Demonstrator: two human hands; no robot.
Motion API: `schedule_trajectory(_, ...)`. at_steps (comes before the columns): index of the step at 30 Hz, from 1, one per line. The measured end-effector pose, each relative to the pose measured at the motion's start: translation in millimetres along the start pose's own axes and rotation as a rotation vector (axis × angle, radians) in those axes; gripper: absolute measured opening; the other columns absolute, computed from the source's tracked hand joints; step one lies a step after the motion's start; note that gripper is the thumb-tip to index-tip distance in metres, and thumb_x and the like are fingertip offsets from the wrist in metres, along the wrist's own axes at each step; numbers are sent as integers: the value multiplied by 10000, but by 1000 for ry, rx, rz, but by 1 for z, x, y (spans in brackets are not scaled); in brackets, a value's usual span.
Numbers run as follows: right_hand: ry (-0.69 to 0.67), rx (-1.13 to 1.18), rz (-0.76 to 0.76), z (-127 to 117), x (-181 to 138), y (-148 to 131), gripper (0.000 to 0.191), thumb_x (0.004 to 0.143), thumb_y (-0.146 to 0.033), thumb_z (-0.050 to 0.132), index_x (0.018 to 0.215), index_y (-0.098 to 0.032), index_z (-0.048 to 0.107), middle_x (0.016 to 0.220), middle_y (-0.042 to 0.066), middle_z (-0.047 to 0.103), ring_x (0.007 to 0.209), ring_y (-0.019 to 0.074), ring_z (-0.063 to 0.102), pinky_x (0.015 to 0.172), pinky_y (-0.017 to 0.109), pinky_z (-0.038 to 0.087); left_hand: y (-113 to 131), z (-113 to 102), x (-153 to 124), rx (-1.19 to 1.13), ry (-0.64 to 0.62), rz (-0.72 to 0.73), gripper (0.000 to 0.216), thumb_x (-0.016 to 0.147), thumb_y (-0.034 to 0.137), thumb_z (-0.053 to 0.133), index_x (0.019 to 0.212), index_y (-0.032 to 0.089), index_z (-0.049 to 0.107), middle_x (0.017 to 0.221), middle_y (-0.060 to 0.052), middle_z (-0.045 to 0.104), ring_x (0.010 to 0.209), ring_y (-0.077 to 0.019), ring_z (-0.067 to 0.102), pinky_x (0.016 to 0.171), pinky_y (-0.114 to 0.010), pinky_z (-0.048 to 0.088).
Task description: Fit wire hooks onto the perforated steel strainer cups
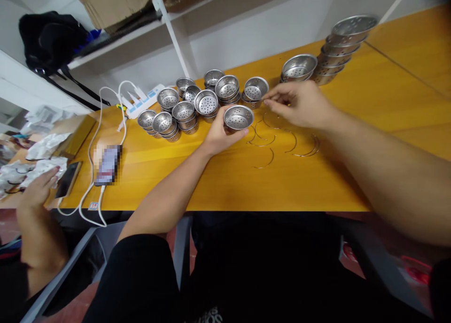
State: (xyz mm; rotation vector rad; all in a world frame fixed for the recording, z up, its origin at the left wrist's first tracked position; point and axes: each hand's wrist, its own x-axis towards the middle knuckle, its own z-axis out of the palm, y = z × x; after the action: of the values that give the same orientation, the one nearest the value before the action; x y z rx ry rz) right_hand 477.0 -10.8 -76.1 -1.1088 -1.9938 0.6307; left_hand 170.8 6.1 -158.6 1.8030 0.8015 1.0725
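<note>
Crowding the back of the yellow wooden tabletop (pixel 225 187), ten round, perforated silver metal cups (pixel 206 102) show their rims, most topping stacks; beside them the left hand (pixel 219 134) grasps in its fingers one more cup (pixel 238 118), apparently the only one under way, the stacked ones remaining. Rightward lie at least five thin, curved metal wires (pixel 302 155), loose, below the right hand (pixel 303 103), whose fingers pinch together, on what I cannot tell, beside two further cup stacks (pixel 334 57).
</note>
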Motion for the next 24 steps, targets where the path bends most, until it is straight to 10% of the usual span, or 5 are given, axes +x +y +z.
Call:
schedule_trajectory(9, 12, 49, 49, 29, -8, -32, 421, 1144, -735, 860, 1136, -317, 911, 1028, 118, 860, 907, 333, 726, 971, 615, 682, -1, 7, -1, 18, 30, 17, 1094, 836, 668, 1121, 1653, 295, 496, 1658, -165, 746, 1543, -394, 807, 1437, -700, 654)
schedule_trajectory(24, 35, -6, 103, 42, -5, -31, 248, 1152, -547, 825, 1097, -320, 908, 984, 108, 829, 930, 362, 758, 954, 606, 666, 11, 10, -5, 117, 12, 54, 1113, 868, 725, 1134, 1648, 262, 490, 1601, -181, 748, 1523, -411, 801, 1438, -698, 642)
